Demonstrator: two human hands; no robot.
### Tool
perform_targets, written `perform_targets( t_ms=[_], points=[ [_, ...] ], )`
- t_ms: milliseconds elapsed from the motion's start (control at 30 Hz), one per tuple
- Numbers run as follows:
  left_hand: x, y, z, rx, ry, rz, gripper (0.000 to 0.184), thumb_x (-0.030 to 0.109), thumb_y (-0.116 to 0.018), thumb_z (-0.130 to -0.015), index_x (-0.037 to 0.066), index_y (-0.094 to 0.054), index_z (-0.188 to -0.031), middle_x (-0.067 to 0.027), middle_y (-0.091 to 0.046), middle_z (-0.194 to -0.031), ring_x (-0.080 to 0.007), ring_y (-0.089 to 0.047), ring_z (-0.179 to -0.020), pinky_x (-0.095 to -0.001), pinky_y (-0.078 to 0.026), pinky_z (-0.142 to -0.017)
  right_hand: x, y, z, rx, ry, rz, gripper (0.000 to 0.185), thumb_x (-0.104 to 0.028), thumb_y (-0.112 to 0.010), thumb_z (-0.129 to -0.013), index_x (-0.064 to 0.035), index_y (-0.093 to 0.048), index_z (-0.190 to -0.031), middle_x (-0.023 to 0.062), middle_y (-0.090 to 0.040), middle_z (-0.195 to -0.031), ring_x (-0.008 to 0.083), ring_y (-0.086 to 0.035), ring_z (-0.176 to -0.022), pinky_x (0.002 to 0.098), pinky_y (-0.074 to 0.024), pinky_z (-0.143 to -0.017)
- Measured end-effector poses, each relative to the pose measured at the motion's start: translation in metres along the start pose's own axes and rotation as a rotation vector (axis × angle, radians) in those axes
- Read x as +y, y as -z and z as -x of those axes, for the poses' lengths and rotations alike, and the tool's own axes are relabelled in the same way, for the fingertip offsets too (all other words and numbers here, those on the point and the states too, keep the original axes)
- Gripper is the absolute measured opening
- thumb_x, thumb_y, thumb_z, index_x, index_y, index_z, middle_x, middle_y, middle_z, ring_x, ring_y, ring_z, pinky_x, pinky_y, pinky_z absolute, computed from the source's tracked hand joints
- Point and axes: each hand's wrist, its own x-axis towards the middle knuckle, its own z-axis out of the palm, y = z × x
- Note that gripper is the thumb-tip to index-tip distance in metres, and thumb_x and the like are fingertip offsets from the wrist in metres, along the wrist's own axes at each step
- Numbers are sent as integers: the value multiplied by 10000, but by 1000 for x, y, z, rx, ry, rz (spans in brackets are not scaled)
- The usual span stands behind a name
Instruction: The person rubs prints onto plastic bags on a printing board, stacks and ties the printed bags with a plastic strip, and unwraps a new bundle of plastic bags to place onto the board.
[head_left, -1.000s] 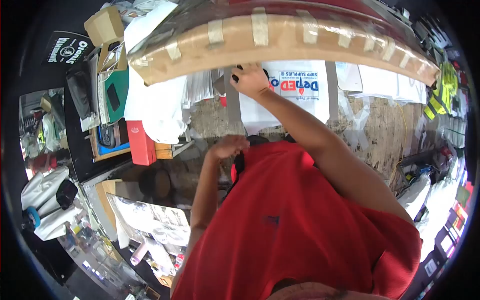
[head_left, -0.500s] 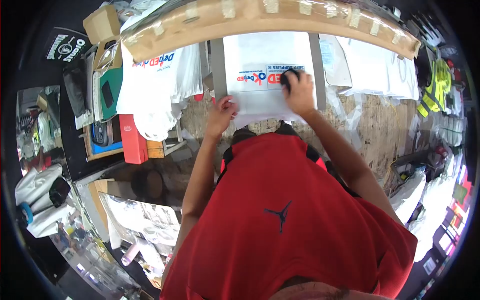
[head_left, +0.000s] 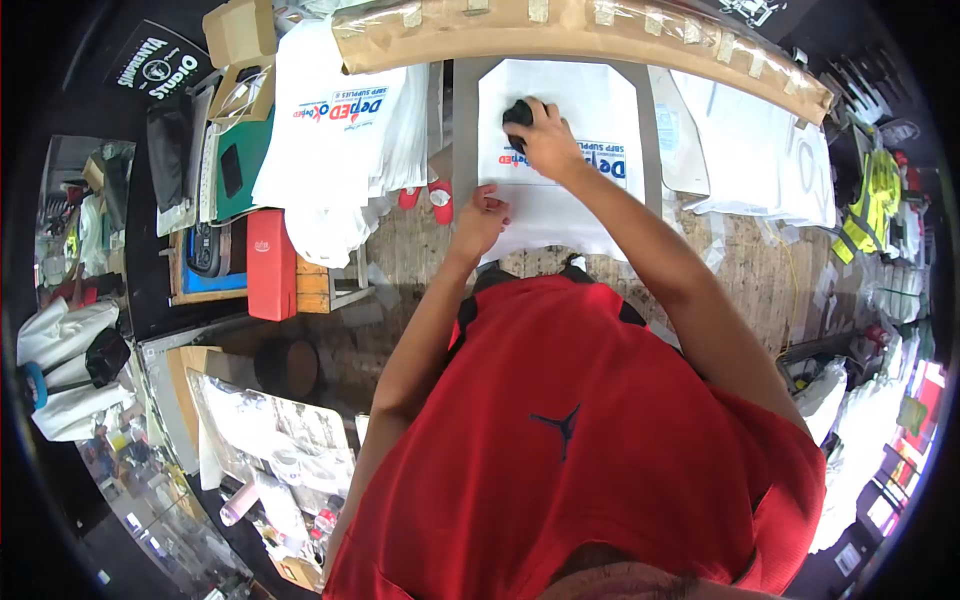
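Observation:
A white printed bag (head_left: 560,215) lies flat on a grey board (head_left: 466,120) in front of me. My right hand (head_left: 550,140) is closed round a black rounded object (head_left: 517,122) and presses it on the bag's upper left part, beside the blue and red print. At the bag's left edge is my left hand (head_left: 484,222), its fingers curled near the fabric; whether it pinches the edge is too small to tell.
A stack of printed white bags (head_left: 345,130) hangs at the left, above a red box (head_left: 270,265). White bags (head_left: 765,150) lie at the right. A taped brown cardboard roll (head_left: 580,38) spans the far side. A yellow vest (head_left: 868,205) hangs far right.
From the bag's right side, my right hand has moved left and away from me with the black object. My left hand remains by the bag's left edge. The camera view has shifted.

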Motion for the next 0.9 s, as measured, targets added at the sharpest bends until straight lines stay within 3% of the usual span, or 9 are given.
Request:
perform_targets(
  t_ms=[233, 333, 433, 533, 633, 767, 900],
  points=[
    [-15, -6, -4, -38, -101, 168, 455, 68, -616, -865, 78, -508, -1307, -75, -629, -1002, -150, -599, -825, -284, -492, -737, -44, 12, 72, 89, -118, -189, 248, -264, -778, -720, -207, -704, -950, 155, -415, -1369, 413, -430, -1123, 521, -424, -956],
    [-6, -8, 2, 1, -89, 87, 478, 41, -609, -846, 91, -516, -1312, -67, -616, -1023, -146, -591, -828, -289, -495, -754, -43, -2, 71, 213, -103, -206, 114, -216, -751, -736, -157, -727, -831, 156, -474, -1309, 381, -442, -1118, 479, -431, -940],
    [-25, -7, -7, 17, -184, 86, 497, 49, -638, -806, 69, -528, -1291, -69, -638, -951, -124, -600, -771, -274, -496, -670, -37, -1, 69, 250, -92, -231, 79, -175, -742, -723, -157, -729, -799, 149, -508, -1263, 381, -471, -1081, 455, -449, -915],
    [-24, -9, -5, 24, -173, 85, 509, 64, -661, -802, 66, -528, -1293, -65, -637, -962, -132, -600, -776, -277, -500, -684, -29, -4, 65, 339, -122, -227, 41, -145, -721, -691, -160, -726, -729, 136, -530, -1207, 383, -487, -1052, 454, -469, -860],
    [-23, -9, -2, 20, -151, 19, 499, 32, -624, -837, 96, -514, -1319, -54, -601, -1026, -138, -585, -860, -286, -503, -760, -10, 2, 64, 387, -183, -199, 55, -143, -724, -675, -166, -728, -725, 139, -545, -1184, 385, -504, -1021, 444, -477, -852],
    [-36, -13, -9, 49, -242, -26, 489, 33, -631, -838, 88, -518, -1311, -58, -604, -1036, -138, -584, -860, -285, -503, -756, 28, 11, 69, 467, -217, -131, 91, -151, -738, -665, -164, -735, -754, 144, -552, -1170, 391, -511, -995, 448, -481, -845],
    [-35, -12, -8, 61, -221, -7, 512, 103, -709, -808, 79, -543, -1291, -64, -635, -1005, -146, -588, -855, -296, -503, -777, 64, 25, 77, 513, -343, -72, 90, -175, -733, -679, -163, -743, -768, 159, -570, -1146, 396, -519, -985, 432, -473, -869]
  ],
)
